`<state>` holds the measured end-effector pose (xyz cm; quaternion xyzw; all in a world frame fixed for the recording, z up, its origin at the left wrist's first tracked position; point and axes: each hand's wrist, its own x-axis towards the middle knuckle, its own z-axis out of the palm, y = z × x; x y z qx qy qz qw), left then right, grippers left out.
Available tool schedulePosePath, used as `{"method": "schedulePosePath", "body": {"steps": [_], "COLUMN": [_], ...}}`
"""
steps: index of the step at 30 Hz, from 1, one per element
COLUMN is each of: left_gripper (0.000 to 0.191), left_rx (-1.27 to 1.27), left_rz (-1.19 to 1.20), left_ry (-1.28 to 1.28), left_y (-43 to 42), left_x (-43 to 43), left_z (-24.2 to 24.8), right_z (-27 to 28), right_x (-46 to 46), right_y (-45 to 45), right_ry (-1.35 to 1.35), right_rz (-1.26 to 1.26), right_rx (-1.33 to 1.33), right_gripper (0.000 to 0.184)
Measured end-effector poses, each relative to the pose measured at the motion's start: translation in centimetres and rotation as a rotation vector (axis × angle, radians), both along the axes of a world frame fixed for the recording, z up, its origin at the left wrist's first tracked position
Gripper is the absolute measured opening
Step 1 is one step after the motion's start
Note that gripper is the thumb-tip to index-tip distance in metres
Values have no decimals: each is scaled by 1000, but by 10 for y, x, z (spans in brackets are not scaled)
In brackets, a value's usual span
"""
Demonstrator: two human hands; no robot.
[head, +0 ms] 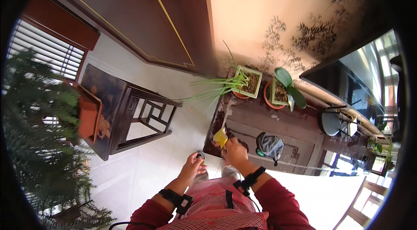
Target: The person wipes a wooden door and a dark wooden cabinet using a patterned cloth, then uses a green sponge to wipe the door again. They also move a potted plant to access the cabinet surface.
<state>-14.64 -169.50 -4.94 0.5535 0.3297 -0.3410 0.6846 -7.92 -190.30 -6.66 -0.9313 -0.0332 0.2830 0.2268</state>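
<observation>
My right hand [235, 152] is closed around a small yellow object [220, 137], possibly a sponge or a scraper. It hovers at the near left corner of a low, dark wooden cabinet [267, 125] whose top has worn or wet-looking patches. To the left, my left hand [190, 168] pinches a small black-and-yellow object [199, 156] above the floor; its kind is unclear. A crumpled grey cloth item [270, 145] with green trim lies on the cabinet, right of my right hand.
Two potted plants, one grassy [247, 81] and one broad-leaved [282, 90], stand at the cabinet's back. Beyond them is a large black screen [345, 73]. On the left, a dark wooden stand [114, 122] bears an orange planter [89, 116] with a bushy plant. Pale tiles [146, 165] cover the floor.
</observation>
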Motion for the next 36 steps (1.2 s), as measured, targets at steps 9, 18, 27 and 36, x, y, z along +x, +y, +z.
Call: {"method": "schedulePosePath", "body": {"steps": [9, 18, 27, 36], "left_gripper": [64, 56, 44, 32], "left_rx": [145, 195, 270, 339], "left_rz": [-99, -165, -178, -170], "left_ry": [143, 155, 102, -87], "left_y": [14, 27, 48, 29], "left_x": [-57, -92, -107, -62], "left_z": [-99, -133, -153, -134], "right_z": [-86, -133, -176, -150], "right_x": [44, -30, 138, -12], "right_y": [-28, -10, -9, 32], "right_ry": [-427, -434, -808, -396], "right_rz": [-32, 455, 156, 475], "right_rx": [-165, -12, -46, 23], "right_gripper": [79, 48, 41, 40]}}
